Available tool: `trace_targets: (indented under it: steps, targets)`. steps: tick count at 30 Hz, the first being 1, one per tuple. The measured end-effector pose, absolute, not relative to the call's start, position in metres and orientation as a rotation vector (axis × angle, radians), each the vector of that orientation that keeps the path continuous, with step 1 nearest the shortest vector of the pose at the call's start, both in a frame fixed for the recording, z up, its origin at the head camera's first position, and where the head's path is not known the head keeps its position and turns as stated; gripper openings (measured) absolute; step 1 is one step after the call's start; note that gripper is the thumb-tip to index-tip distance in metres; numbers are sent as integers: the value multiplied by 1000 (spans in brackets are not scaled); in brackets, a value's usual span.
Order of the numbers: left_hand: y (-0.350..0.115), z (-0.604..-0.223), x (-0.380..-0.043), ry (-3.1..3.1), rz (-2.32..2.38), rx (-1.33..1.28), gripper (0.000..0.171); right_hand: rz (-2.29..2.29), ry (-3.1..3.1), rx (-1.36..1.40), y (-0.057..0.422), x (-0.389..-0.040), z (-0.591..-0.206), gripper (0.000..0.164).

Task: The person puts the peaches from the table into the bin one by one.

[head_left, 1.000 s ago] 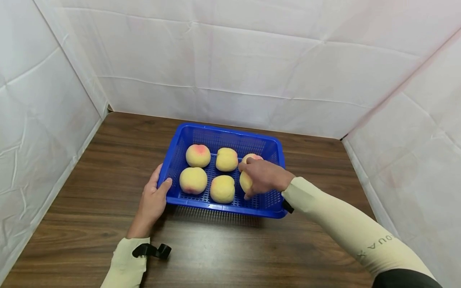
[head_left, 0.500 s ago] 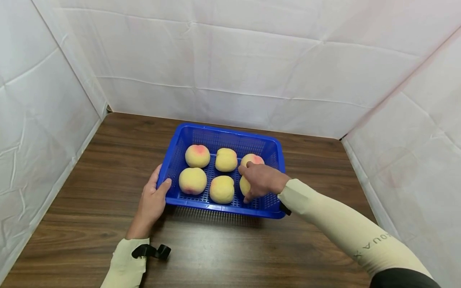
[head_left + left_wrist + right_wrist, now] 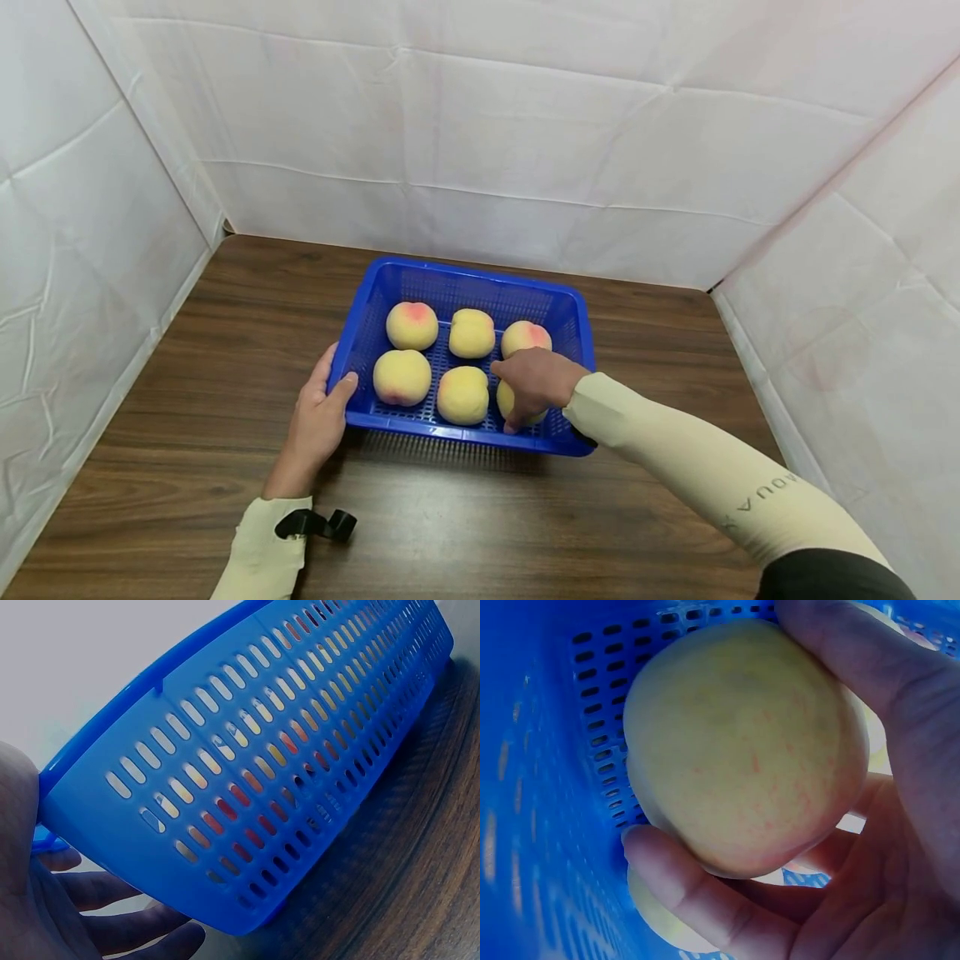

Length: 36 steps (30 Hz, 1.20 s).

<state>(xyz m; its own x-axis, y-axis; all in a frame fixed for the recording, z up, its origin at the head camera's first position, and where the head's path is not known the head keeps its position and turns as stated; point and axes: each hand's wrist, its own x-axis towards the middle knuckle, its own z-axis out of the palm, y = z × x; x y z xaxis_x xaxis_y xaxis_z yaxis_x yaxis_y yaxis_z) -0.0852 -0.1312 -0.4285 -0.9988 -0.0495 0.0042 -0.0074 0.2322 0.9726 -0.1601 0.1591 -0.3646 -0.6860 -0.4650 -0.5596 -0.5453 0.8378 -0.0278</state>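
A blue plastic basket (image 3: 480,435) with slotted walls holds several yellow peaches blushed with pink, such as one at back left (image 3: 412,325). My left hand (image 3: 318,421) grips its left end, thumb over the rim and fingers spread on the outer side, as the left wrist view shows from below the rim (image 3: 112,701). Inside the basket, at front right, my right hand (image 3: 536,383) has its thumb and fingers curled round a peach (image 3: 742,750). Just behind that hand lies the back right peach (image 3: 527,337), its lower part hidden by the hand.
The basket stands on a dark brown wood-grain table (image 3: 450,525). White cloth walls (image 3: 480,125) enclose the table at the back and both sides. A black strap (image 3: 315,523) wraps the left wrist over a pale sleeve.
My right hand has shifted a little left and toward the front of the basket, uncovering the back right peach. My left hand and the basket stay in place.
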Motion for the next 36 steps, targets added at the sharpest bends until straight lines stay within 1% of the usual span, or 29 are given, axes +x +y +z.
trace_targets:
  steps: [9,15,20,26,33,36]
  targets:
    - [-131,-428,-85,-2415,-1937,33,53,233,2446,-776,152,-158,-367,81]
    - [-131,-429,-85,-2393,-1943,23,52,236,2454,-705,149,-156,-365,68]
    - [-131,-430,-85,-2395,-1932,29,53,222,2461,-653,148,-154,-364,64]
    - [-132,-430,-85,-2398,-1930,44,52,208,2460,-661,145,-153,-364,63]
    - [-131,-429,-86,-2420,-1927,50,53,213,2435,-639,146,-154,-364,72]
    - [-131,-429,-86,-2417,-1926,51,53,205,2423,-628,147,-155,-364,71]
